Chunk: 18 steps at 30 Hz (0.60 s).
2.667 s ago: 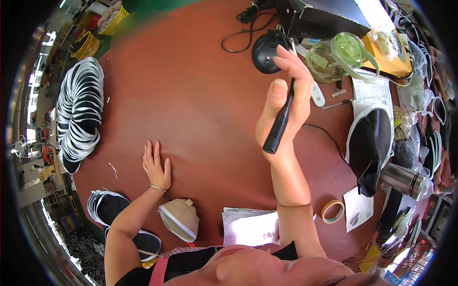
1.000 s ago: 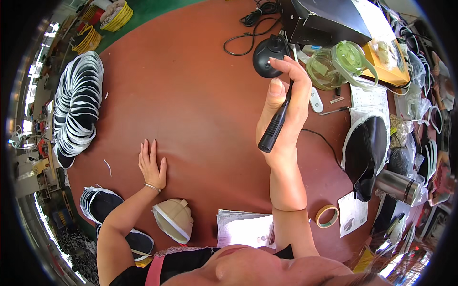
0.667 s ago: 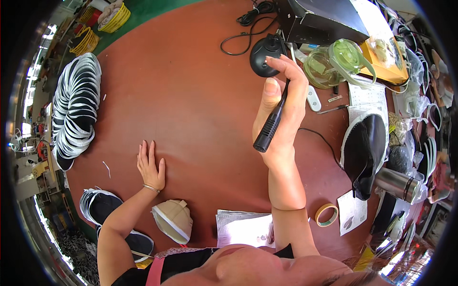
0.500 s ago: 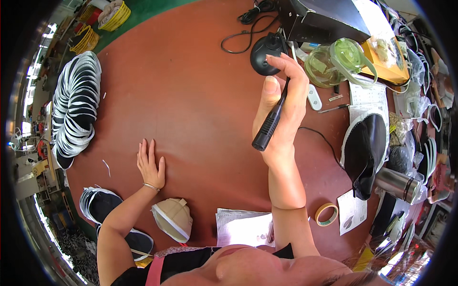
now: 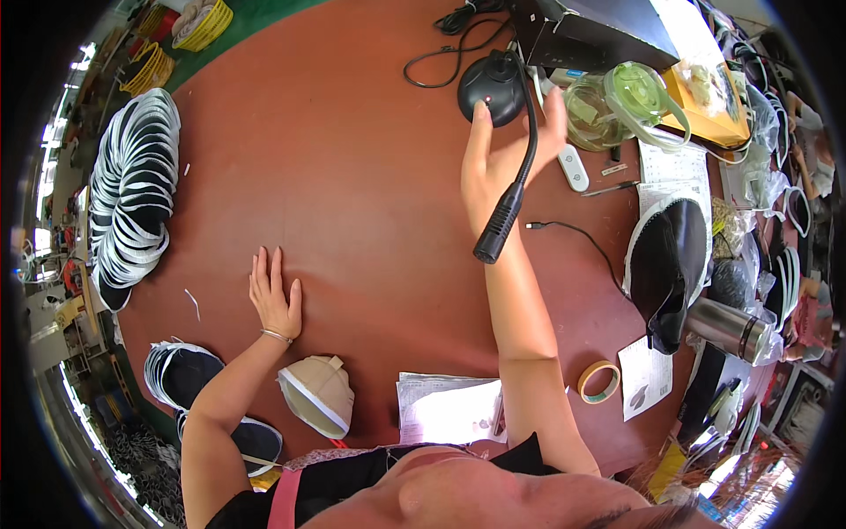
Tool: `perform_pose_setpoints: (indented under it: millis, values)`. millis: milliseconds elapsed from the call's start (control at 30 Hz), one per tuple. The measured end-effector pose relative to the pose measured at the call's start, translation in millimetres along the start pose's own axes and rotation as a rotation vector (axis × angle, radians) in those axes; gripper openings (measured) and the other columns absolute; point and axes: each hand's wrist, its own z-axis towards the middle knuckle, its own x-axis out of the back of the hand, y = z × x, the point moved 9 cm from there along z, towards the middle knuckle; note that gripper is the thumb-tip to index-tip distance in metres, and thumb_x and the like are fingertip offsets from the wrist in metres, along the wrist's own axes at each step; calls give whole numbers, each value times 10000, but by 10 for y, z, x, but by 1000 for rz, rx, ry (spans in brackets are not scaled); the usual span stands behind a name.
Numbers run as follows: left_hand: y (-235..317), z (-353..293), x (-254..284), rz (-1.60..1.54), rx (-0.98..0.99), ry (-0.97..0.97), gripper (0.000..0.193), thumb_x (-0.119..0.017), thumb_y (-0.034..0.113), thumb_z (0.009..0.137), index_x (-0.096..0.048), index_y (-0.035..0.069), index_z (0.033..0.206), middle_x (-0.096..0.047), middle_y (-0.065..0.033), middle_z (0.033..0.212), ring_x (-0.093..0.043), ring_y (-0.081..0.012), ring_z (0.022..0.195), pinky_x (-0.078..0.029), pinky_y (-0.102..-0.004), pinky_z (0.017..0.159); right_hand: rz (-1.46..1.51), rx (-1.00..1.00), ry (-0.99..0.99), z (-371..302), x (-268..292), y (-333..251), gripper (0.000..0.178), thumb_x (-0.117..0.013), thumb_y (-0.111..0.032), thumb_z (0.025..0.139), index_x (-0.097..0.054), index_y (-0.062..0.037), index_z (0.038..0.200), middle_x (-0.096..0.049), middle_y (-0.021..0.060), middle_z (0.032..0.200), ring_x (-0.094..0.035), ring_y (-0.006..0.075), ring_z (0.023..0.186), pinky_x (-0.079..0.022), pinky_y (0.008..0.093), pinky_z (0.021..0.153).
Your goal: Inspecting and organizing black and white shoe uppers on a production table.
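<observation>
My left hand (image 5: 277,298) rests on the reddish-brown table (image 5: 370,176) with its fingers stretched out, a bracelet at the wrist. My right hand (image 5: 491,172) reaches to a black gooseneck microphone, its fingers apart and gripping nothing. The thumb tip is at the edge of the microphone's round base (image 5: 480,84), beside a small red light; whether it presses there I cannot tell. The thin neck bends over the hand, and its microphone head (image 5: 499,227) hangs above my right wrist. Nearest my left forearm is a beige cup-shaped fabric piece (image 5: 322,383) with white edging.
A stack of black, white-edged pieces (image 5: 132,189) stands at the left. On the right are a green-lidded jug (image 5: 639,97), a black box (image 5: 599,40), a black shoe-like piece (image 5: 671,256), a steel flask (image 5: 727,328), a tape roll (image 5: 599,382) and a loose cable (image 5: 573,231).
My right hand has shifted slightly left, and its fingers have spread from around the microphone's neck. The thumb now reaches the base. My left hand stays flat on the table.
</observation>
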Motion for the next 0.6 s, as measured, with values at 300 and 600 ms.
perform_pose_setpoints:
  millis: [300,600]
  values:
    - [-29,-1,28,2,-12,17,655,-529,308,980,-351,131,1585,-255,-174,1650,-218,-386,1523,-156,-542,1214,-557,-6,-513,-467,-492,718,797,-764,-189,839,-370,47,1491,-362,348,1473,-426,500,1311,-385,551,1064]
    - [9,27,26,0,-12,9,653,-525,307,983,-347,132,1587,-250,-174,1652,-208,-385,1527,-151,-547,1215,-584,65,-517,-506,-506,718,644,-754,-253,868,-529,-235,1471,-279,377,1529,-409,541,1334,-403,573,1057]
